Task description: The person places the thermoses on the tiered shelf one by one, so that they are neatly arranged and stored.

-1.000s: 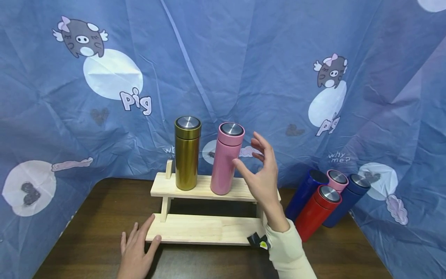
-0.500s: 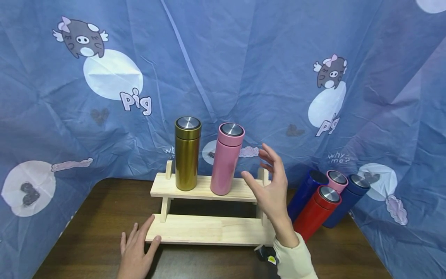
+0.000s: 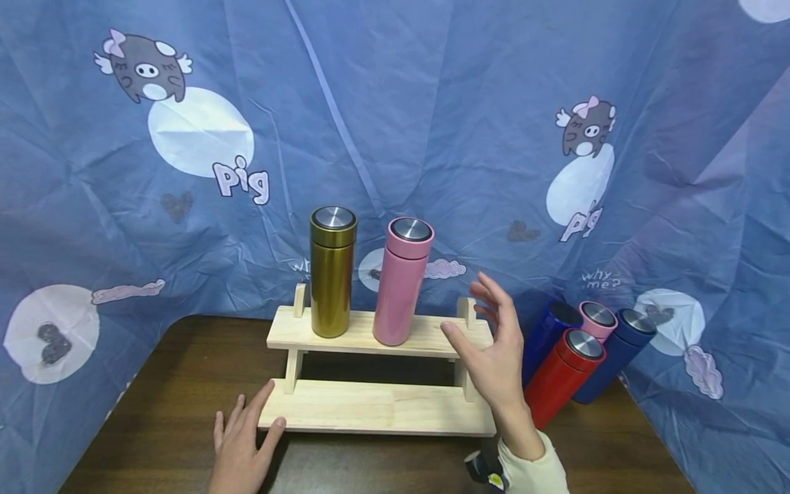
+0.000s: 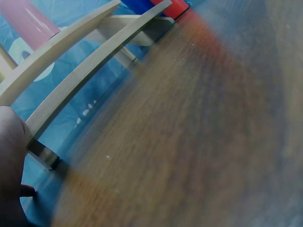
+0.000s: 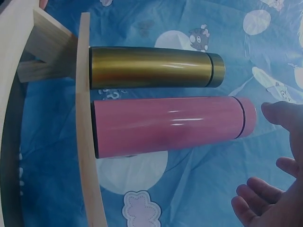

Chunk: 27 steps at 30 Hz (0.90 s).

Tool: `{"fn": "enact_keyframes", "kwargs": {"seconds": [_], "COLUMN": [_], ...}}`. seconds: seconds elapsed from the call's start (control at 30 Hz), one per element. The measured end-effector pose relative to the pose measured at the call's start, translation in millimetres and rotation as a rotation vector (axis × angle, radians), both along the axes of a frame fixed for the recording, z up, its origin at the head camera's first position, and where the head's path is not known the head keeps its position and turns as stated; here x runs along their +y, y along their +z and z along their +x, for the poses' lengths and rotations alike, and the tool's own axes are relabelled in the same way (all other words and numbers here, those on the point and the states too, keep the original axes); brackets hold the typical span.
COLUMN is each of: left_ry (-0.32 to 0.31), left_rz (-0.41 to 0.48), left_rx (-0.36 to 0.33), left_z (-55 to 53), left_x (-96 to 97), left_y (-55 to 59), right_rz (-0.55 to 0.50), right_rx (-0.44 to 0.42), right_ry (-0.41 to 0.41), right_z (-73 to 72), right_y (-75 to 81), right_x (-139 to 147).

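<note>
On the upper tier of a two-tier wooden rack (image 3: 376,408) stand a gold thermos bottle (image 3: 331,288) and, to its right, a pink thermos bottle (image 3: 401,295), both upright. My right hand (image 3: 496,350) hovers at the rack's right end with thumb and fingers spread, apart from the pink bottle and holding nothing. In the right wrist view the pink bottle (image 5: 170,126) lies between the gold bottle (image 5: 151,67) and that hand's fingers. My left hand (image 3: 243,446) touches the left end of the lower tier with its index finger and thumb, fingers extended.
Right of the rack a red bottle (image 3: 563,381), a bright blue bottle (image 3: 546,343), a second pink bottle (image 3: 597,317) and a dark blue bottle (image 3: 617,360) stand close together on the brown table (image 3: 154,412). A blue printed cloth (image 3: 395,103) hangs behind.
My right hand has moved right and down, away from the pink bottle, uncovering the rack's right end. The left hand and both bottles on the rack have stayed put.
</note>
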State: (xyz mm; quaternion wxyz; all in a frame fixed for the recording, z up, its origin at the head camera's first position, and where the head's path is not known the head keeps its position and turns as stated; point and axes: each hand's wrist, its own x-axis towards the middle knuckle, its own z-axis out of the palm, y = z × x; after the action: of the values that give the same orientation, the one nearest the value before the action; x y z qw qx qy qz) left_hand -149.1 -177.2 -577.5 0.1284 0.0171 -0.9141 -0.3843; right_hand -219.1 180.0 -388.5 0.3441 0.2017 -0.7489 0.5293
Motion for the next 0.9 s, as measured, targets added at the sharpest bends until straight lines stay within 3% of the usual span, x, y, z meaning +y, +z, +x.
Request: {"fn": "enact_keyframes", "kwargs": {"seconds": [0.5, 0.77, 0.9], "left_ry": [0.002, -0.004, -0.003], "left_rz": [0.011, 0.005, 0.002], "left_rx": [0.03, 0.007, 0.032], "left_z": [-0.1, -0.5, -0.2], "left_x": [1.4, 0.0, 0.0], "left_y": [-0.3, -0.9, -2.1], "right_rz": [0.013, 0.003, 0.006], "right_rx": [0.021, 0.054, 0.059], "right_ry": [-0.038, -0.044, -0.054], "right_z": [18.1, 19.7, 20.1], "right_y": [-8.8, -15.1, -17.2], "right_x": [17.3, 29.3, 33.9]}}
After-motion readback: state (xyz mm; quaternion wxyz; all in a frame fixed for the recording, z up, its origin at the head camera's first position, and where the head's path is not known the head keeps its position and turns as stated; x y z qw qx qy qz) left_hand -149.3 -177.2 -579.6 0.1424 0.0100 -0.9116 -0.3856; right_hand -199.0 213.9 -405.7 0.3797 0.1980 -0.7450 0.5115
